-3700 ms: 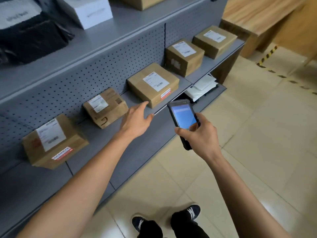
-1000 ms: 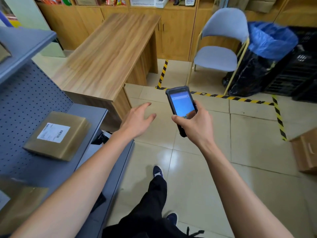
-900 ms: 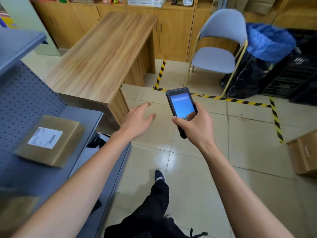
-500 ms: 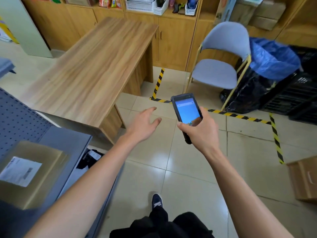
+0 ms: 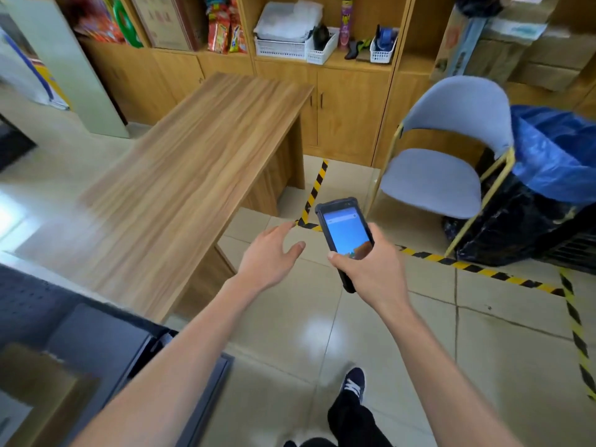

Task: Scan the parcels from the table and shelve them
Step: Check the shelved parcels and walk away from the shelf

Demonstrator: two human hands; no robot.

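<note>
My right hand (image 5: 374, 269) grips a black handheld scanner (image 5: 344, 235) with a lit blue screen, held upright over the tiled floor. My left hand (image 5: 269, 258) hangs open beside it, fingers spread, holding nothing, just off the near right corner of the wooden table (image 5: 180, 182). No parcel shows on the tabletop. The grey metal shelf (image 5: 96, 340) is at the lower left, and one blurred brown parcel (image 5: 38, 395) rests on it at the frame's corner.
A grey chair (image 5: 445, 159) stands right of the table. Blue and black rubbish bags (image 5: 545, 188) lie at the far right. Wooden cabinets (image 5: 348, 101) with baskets and snacks line the back wall. Yellow-black tape (image 5: 483, 269) marks the floor. My shoe (image 5: 353, 385) is below.
The view has swung away from the shelf toward the table and cabinets. The shelved parcels have slid out at the lower left. Both hands keep their pose, scanner still held.
</note>
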